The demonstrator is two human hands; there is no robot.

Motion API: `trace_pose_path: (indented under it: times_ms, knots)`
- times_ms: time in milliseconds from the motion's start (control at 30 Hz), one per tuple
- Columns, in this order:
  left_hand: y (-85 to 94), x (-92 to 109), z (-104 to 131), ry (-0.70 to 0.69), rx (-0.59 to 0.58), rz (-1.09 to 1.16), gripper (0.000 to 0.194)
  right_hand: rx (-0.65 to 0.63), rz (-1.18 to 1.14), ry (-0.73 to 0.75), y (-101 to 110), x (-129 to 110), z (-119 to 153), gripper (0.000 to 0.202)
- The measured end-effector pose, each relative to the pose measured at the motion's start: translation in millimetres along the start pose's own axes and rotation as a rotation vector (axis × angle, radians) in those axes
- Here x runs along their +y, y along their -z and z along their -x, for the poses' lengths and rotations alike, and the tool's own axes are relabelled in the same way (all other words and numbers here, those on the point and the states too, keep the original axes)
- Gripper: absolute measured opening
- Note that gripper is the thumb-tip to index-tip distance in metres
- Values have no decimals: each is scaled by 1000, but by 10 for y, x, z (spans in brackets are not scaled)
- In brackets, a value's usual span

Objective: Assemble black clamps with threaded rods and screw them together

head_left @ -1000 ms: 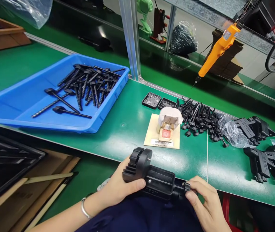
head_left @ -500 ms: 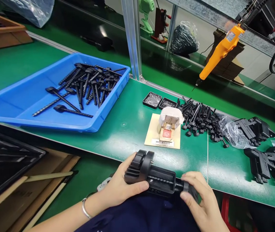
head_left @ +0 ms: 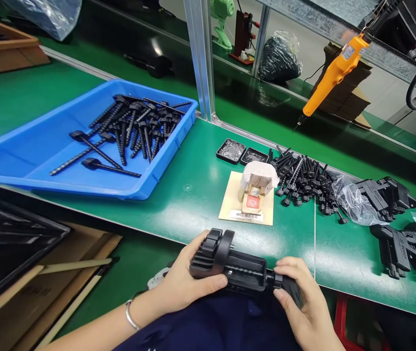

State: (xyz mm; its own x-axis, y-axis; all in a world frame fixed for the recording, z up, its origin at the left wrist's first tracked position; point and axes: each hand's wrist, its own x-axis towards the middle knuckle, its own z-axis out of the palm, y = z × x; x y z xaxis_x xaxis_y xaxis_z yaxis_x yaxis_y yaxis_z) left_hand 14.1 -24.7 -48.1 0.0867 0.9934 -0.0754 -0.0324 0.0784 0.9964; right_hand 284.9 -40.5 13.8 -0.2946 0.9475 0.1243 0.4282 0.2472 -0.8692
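Note:
Low at the bench's front edge, my left hand [head_left: 189, 282] is wrapped round the ribbed end of a black plastic clamp body [head_left: 246, 268]. Its open slot faces up, and a threaded rod [head_left: 242, 273] lies along the inside. At the other end, my right hand [head_left: 303, 297] pinches the black knob [head_left: 277, 280] between thumb and fingers. The palm side of both hands is hidden. Beyond them stands a wooden-based fixture [head_left: 229, 207] with a white curved cover and a printed label.
A blue tray [head_left: 57, 180] of black threaded screws sits left. Two small black boxes [head_left: 230, 150] of tiny parts lie behind the fixture. Loose screws [head_left: 303, 180] and black clamp bodies [head_left: 400, 248] are piled right. An orange electric screwdriver [head_left: 332, 80] hangs above the bench.
My right fingers have shifted slightly on the knob, and the clamp body has tipped a little. My left hand keeps its hold.

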Motion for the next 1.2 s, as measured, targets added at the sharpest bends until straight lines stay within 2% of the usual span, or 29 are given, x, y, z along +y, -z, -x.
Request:
trace_pose_path:
  times_ms: [67, 167, 233, 333, 433, 467, 533, 700, 733, 800, 933, 967, 1067, 1200]
  knots:
    - [5, -1, 1, 7, 0, 0, 77, 56, -1, -3, -4, 8, -5, 34]
    - [12, -4, 0, -2, -24, 13, 76, -38, -14, -26, -6, 2, -16, 24]
    - [14, -16, 3, -12, -4, 9, 79, -29, -17, -11, -7, -12, -22, 20]
    - [9, -35, 13, -25, 3, 14, 77, 14, -37, 7, -14, -25, -29, 29]
    - [-7, -41, 20, -16, -27, 50, 69, -47, -47, 7, -25, -10, -28, 15]
    - [-14, -40, 21, -12, -36, 60, 67, -22, -41, 4, -28, -1, -26, 14]
    - [-26, -36, 19, -14, -39, 69, 68, 45, -20, -15, -28, 10, -22, 25]
    - [-46, 7, 20, -3, -32, 61, 67, -160, -27, -109, -27, 3, -22, 15]
    - [-50, 24, 22, 4, -41, 62, 66, -133, -49, -100, -30, 4, -22, 13]
    - [-56, 61, 21, 7, -53, 59, 63, -59, -79, -83, -36, 8, -23, 28]
    - [-64, 102, 10, -5, -78, 88, 60, -183, -93, -124, -35, -3, -22, 19]
    - [-65, 103, 7, -2, -96, 98, 61, -176, -109, -135, -32, -8, -19, 15]
    - [-67, 101, 2, -7, -120, 108, 59, -66, -144, -140, -24, -24, -12, 30]
    - [-68, 112, 2, -28, -111, 117, 56, -179, -118, -179, -12, -33, -20, 17]
